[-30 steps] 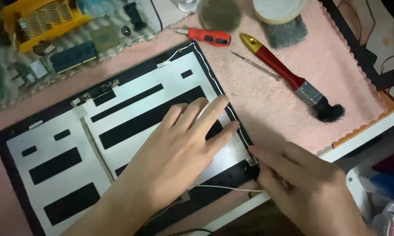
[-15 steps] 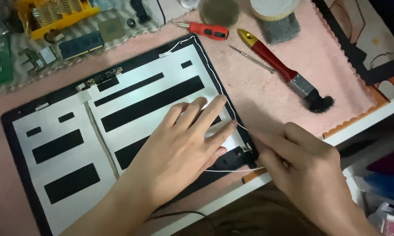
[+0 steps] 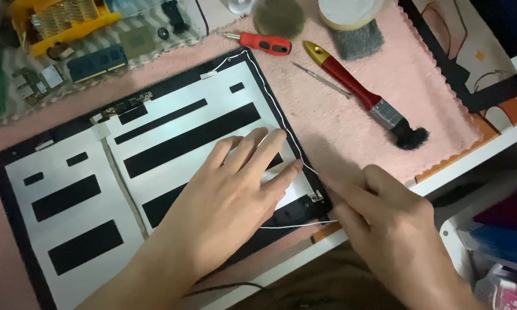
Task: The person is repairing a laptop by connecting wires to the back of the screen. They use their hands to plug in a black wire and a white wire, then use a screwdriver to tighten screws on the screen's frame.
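Observation:
A black laptop lid panel [image 3: 155, 132] with white foil and black strips lies flat on a pink towel [image 3: 442, 115]. My left hand [image 3: 230, 195] rests palm down on its lower right part, fingers spread. My right hand [image 3: 385, 224] sits at the panel's lower right corner, fingertips pinched on a thin white wire [image 3: 296, 225] that runs along the panel's right edge and loops out near the corner hinge [image 3: 316, 198].
A red-handled screwdriver [image 3: 264, 42], a thin metal tool [image 3: 323, 80] and a red-handled brush [image 3: 364, 97] lie on the towel beyond the panel. A yellow tray [image 3: 57, 23], memory sticks and small parts sit top left. A tape roll [image 3: 350, 11] is at top. The table edge runs lower right.
The view has shifted slightly. My right hand has moved a little right along the panel's corner with the white wire; my left hand stays pressed on the panel.

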